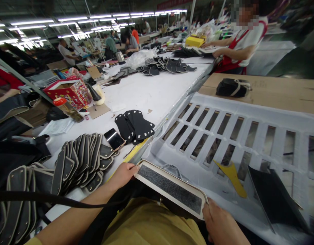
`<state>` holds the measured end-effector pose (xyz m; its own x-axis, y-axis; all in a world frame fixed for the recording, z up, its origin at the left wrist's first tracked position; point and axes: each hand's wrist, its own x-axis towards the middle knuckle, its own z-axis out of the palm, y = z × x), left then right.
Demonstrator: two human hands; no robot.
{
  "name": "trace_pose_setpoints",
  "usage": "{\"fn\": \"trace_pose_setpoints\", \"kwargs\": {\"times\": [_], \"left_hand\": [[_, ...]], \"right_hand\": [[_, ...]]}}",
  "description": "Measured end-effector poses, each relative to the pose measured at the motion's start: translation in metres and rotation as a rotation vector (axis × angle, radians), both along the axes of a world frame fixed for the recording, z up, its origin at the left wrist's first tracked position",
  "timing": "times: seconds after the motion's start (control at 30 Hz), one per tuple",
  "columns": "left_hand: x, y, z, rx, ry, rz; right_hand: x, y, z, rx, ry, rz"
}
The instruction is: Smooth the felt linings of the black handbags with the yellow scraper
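Between my two hands, close to my body, is a long narrow panel (169, 189) with rounded ends, a raised cream edging and a speckled dark grey strip along its middle. My left hand (125, 175) pinches its left end between thumb and fingers. At the other end, my right hand (219, 219) is wrapped round the edge, its fingers partly hidden. Nearest my left arm lie fanned stacks of dark panels with cream edges and metal studs (79, 160). A phone (114, 139) and black rounded pieces with white marks (135, 125) lie past my left hand.
To the right stands a slatted white crate (198, 136) holding a yellow piece (232, 178) and black sheets (277, 197). On the white table (144, 95) are a red box (70, 90), a bottle (68, 110) and dark pieces (167, 66). A co-worker (245, 44) stands at the far right.
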<state>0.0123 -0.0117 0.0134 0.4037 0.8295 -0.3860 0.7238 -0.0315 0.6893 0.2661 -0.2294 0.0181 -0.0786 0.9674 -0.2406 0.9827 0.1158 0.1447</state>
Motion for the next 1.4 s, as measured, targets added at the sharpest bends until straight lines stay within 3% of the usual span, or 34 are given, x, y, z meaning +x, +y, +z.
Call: {"fn": "trace_pose_setpoints", "kwargs": {"times": [0.13, 0.23, 0.33, 0.6, 0.73, 1.13, 1.4], "left_hand": [[0.002, -0.002, 0.0, 0.24, 0.108, -0.105], [0.003, -0.007, -0.001, 0.286, 0.101, -0.091], [0.0, -0.011, -0.003, 0.231, 0.009, -0.052], [-0.003, -0.018, 0.0, -0.151, -0.275, 0.117], [-0.001, -0.02, 0.002, -0.199, -0.311, 0.162], [-0.002, -0.018, -0.012, -0.059, -0.229, 0.178], [0.004, -0.017, -0.012, 0.168, -0.084, 0.118]], "right_hand": [[0.0, -0.001, -0.002, -0.01, -0.003, 0.007], [0.001, -0.001, -0.004, 0.006, 0.016, 0.015], [0.002, -0.002, -0.006, 0.012, 0.042, -0.006], [0.002, -0.006, -0.013, 0.06, 0.035, 0.006], [0.003, -0.006, -0.017, 0.088, 0.065, -0.026], [0.0, 0.001, 0.002, -0.004, 0.068, -0.057], [0.001, -0.004, -0.01, 0.061, -0.053, 0.071]]}}
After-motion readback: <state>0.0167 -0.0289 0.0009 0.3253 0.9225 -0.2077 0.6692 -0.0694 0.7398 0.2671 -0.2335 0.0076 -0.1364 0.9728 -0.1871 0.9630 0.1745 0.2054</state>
